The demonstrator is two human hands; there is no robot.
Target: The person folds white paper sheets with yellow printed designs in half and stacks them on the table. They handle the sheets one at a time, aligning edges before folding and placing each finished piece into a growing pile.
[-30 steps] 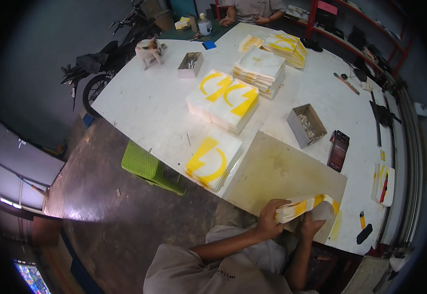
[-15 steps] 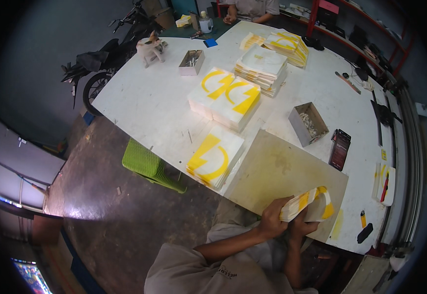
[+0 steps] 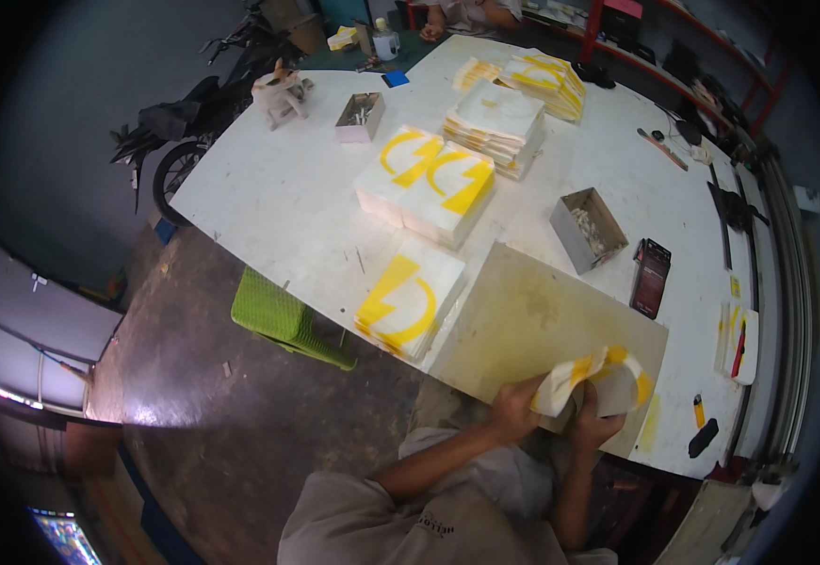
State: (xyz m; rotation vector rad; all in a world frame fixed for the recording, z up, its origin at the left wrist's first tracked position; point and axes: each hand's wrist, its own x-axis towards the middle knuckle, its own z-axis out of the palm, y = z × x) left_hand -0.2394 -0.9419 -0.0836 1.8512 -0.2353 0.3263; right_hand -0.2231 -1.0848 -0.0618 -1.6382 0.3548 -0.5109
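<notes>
- Hands met at the near edge of the worktop (image 3: 287, 202): the left hand (image 3: 515, 407) and the right hand (image 3: 593, 426) were both clamped on a white and yellow folded piece (image 3: 591, 377), held tilted just above a tan board (image 3: 542, 325).
- Worktop was white and scuffed, set over a concrete floor (image 3: 193, 395); a motorcycle (image 3: 179, 127) stood beyond its far corner.
- Stacks of white and yellow pieces (image 3: 426, 184) lay further up, an open grey box (image 3: 587, 229) and a dark flat case (image 3: 651, 277) to the right, a green stool (image 3: 283, 315) below the edge.
</notes>
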